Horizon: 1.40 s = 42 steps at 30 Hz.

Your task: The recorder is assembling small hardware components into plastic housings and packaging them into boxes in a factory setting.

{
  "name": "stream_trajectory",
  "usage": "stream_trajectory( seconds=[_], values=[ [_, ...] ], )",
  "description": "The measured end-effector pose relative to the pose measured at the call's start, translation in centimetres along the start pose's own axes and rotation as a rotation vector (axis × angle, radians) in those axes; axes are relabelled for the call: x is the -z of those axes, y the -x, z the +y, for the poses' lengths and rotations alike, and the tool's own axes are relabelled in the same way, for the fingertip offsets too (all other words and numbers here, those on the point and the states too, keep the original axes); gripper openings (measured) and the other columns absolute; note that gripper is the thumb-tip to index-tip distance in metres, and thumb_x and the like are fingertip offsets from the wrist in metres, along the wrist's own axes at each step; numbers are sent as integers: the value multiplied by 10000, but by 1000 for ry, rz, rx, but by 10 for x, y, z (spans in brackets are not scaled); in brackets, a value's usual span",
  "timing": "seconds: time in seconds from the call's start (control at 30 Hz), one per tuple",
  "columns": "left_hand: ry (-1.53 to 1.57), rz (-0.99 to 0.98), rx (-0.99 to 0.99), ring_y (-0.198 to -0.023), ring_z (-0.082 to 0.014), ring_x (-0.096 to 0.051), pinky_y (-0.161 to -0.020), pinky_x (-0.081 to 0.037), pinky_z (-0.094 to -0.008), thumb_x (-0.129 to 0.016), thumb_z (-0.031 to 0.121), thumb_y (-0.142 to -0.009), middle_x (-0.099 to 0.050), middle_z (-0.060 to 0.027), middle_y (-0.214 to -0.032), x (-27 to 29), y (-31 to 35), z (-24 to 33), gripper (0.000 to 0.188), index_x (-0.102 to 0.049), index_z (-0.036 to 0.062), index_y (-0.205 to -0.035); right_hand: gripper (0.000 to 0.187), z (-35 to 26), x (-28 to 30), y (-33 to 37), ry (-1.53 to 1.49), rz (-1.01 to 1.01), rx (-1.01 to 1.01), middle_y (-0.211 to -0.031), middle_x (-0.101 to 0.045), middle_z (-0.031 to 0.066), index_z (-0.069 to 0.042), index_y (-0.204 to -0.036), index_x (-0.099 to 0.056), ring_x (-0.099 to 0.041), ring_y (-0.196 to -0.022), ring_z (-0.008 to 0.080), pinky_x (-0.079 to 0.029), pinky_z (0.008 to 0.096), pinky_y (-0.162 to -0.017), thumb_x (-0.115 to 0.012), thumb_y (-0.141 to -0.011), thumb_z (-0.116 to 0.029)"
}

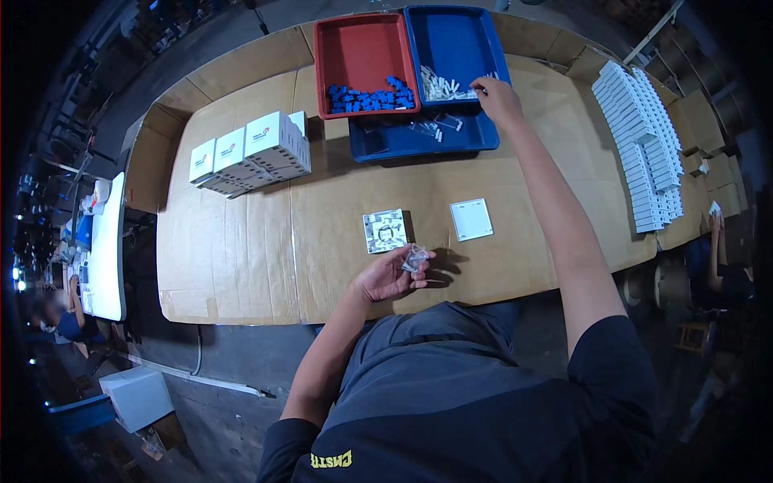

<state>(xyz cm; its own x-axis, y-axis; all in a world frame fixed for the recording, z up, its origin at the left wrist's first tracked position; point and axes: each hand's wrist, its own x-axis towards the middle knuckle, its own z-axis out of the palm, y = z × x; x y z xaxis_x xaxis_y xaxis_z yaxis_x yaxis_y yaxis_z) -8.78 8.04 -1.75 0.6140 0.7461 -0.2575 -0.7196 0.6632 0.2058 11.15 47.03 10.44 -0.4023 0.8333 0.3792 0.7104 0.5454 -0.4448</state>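
Observation:
My left hand (388, 275) is curled, palm up, around a small clear plastic bag (415, 258) near the front of the table. Just beyond it lies a square printed piece (385, 231) in black, white and grey, and to its right a flat white square piece (471, 220). My right arm is stretched far forward. At the near right corner of a blue tray (471, 40), my right hand (498, 100) has its fingertips drawn together by small white parts (443, 87). Whatever is between those fingertips is too small to make out.
Left of the blue tray, a red tray (366, 52) holds small blue pieces (370, 98). Beneath both is another blue tray (386, 141) with clear bags. White boxes (254, 153) are grouped at left; stacked white pieces (640, 145) line the right. Cardboard walls (233, 64) edge the table.

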Motion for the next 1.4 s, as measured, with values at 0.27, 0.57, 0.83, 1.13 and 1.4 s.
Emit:
stream_trajectory(
  seconds=[0.27,0.57,0.83,1.13,1.4],
  values=[
    [46,-45,40,-957,-212,-657,-993,-566,-424,-392,430,-1123,-681,-104,-1082,6,-2,1,595,-491,-43,-1471,183,32,-25,-50,238,-294,120,-1007,-757,165,-65,-988,-782,-721,-980,352,-569,453,-861,-689,-835,-31],
    [75,-57,53,-944,-229,-649,-996,-540,-446,-414,434,-1116,-701,-110,-1081,13,-3,0,578,-525,-37,-1432,162,32,-33,-60,306,-348,88,-1018,-752,173,-65,-953,-774,-717,-994,356,-567,462,-862,-702,-812,-29],
    [79,-55,54,-920,-225,-662,-1005,-544,-446,-427,425,-1115,-701,-110,-1080,7,-2,0,567,-534,-40,-1422,111,35,-34,-56,391,-340,110,-1095,-705,147,-82,-953,-694,-671,-1112,346,-551,474,-902,-610,-888,-46],
    [72,-54,37,-923,-222,-666,-992,-553,-440,-434,416,-1115,-699,-117,-1080,3,-2,0,557,-551,-50,-1398,88,34,-34,-54,400,-273,148,-1085,-694,130,-105,-960,-688,-658,-1089,344,-545,498,-886,-634,-891,-95],
    [59,-41,40,-911,-227,-670,-980,-558,-444,-424,437,-1115,-706,-114,-1078,3,-2,1,576,-559,-50,-1392,145,38,-33,-50,239,88,311,-1007,-717,131,-86,-1016,-705,-695,-989,356,-551,481,-852,-693,-880,-135]
  ],
)
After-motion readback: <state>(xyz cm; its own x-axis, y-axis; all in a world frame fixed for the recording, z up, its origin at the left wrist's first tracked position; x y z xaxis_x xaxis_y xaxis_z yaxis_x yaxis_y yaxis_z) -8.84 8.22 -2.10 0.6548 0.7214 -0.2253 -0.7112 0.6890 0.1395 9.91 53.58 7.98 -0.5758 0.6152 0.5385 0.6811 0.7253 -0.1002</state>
